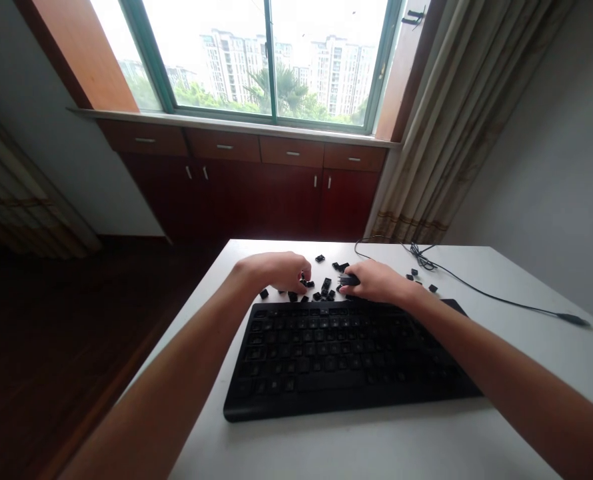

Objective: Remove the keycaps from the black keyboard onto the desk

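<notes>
A white, smooth-topped table (286,447) carries a wide, black, rectangular keyboard (336,363). Beyond its far edge lie small, square-cornered black keycaps (326,285), some clustered together and touching, others apart. A few more black keycaps (414,272) lie farther right, near a thin black cable (496,295), bunched in loops at one spot, its dark connector (571,319) near the right edge.

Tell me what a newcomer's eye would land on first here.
Probably the large black keyboard, lying across the white table. Next, the loose black keycaps scattered beyond its far edge, with the left grip among them and the right grip holding a dark object. The bright window also stands out at the top.
</notes>
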Motion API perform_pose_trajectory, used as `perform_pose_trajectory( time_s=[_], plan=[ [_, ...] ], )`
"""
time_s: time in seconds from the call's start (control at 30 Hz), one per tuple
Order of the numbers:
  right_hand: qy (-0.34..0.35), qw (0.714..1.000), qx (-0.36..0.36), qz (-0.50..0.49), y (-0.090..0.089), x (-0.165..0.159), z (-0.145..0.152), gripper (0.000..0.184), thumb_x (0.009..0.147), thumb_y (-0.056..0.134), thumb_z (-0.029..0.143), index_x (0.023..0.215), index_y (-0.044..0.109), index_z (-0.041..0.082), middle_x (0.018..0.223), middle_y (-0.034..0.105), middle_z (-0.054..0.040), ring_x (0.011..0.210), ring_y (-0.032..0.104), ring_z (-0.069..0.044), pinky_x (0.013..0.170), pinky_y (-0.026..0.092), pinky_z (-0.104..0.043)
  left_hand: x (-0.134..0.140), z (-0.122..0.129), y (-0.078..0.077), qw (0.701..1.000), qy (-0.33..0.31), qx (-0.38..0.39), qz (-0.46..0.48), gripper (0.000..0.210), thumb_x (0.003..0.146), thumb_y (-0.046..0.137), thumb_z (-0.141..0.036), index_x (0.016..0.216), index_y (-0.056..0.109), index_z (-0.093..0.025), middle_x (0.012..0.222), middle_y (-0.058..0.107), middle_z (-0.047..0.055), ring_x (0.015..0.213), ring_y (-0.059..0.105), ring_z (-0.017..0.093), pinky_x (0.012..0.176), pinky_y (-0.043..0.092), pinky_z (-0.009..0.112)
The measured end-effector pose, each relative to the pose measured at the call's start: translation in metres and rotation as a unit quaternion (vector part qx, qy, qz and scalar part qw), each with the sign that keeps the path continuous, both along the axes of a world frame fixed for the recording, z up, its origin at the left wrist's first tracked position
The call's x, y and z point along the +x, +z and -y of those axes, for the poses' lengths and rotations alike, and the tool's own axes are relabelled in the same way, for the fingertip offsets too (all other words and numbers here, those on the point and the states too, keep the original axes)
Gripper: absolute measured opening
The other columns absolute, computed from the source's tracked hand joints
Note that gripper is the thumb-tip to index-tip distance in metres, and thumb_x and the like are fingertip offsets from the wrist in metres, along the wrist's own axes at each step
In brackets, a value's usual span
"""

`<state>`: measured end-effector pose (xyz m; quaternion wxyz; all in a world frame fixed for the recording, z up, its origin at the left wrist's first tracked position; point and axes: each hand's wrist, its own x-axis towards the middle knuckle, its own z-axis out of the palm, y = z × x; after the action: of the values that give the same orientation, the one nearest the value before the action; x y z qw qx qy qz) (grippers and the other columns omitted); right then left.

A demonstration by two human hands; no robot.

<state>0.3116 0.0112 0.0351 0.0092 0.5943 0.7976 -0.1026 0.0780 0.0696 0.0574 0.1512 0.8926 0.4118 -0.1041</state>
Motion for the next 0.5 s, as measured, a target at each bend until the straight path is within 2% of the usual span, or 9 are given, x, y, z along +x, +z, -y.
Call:
perform_pose_trajectory(
  time_s=[0.13,0.27,0.37,0.5],
  plan=[
    [-0.017,1.0,-0.013,-0.014,0.002,-0.006,-0.003,0.025,0.08,0.073,0.044,0.091,0.075,0.021,0.086,0.075,-0.0066,0.072,0.064,-0.02,0.058,0.038,-0.027,-0.001,0.003,0.004,1.0,-0.01,0.019,-0.002,0.04,0.078,0.071,-0.047,0.112,0.075,-0.026,0.101,0.075,0.008,0.074,0.064,0.02,0.062,0.043,0.025],
    [-0.017,0.998,-0.033,-0.04,0.013,0.003,-0.002,0.025,0.076,0.077,0.044,0.091,0.076,0.024,0.083,0.075,-0.0021,0.07,0.064,-0.017,0.057,0.039,-0.025,0.006,0.012,0.002,0.998,-0.018,0.068,0.005,0.033,0.083,0.069,-0.041,0.105,0.077,-0.018,0.093,0.074,0.012,0.075,0.066,0.024,0.066,0.046,0.029],
    [-0.034,0.998,-0.013,-0.053,0.021,0.019,-0.002,0.029,0.083,0.071,0.047,0.097,0.074,0.022,0.087,0.075,-0.0036,0.073,0.064,-0.018,0.059,0.04,-0.025,0.022,0.024,-0.004,0.99,-0.046,0.128,0.045,0.029,0.089,0.062,-0.029,0.11,0.074,-0.013,0.104,0.072,0.017,0.092,0.067,0.029,0.077,0.048,0.034],
    [-0.044,0.998,0.005,-0.047,0.017,0.031,-0.001,0.028,0.086,0.068,0.046,0.097,0.074,0.021,0.085,0.074,-0.0057,0.074,0.064,-0.019,0.062,0.041,-0.027,0.043,0.032,-0.013,0.975,-0.124,0.152,0.102,0.03,0.095,0.059,-0.029,0.121,0.069,-0.021,0.118,0.069,0.011,0.106,0.065,0.027,0.09,0.046,0.034]
  ],
)
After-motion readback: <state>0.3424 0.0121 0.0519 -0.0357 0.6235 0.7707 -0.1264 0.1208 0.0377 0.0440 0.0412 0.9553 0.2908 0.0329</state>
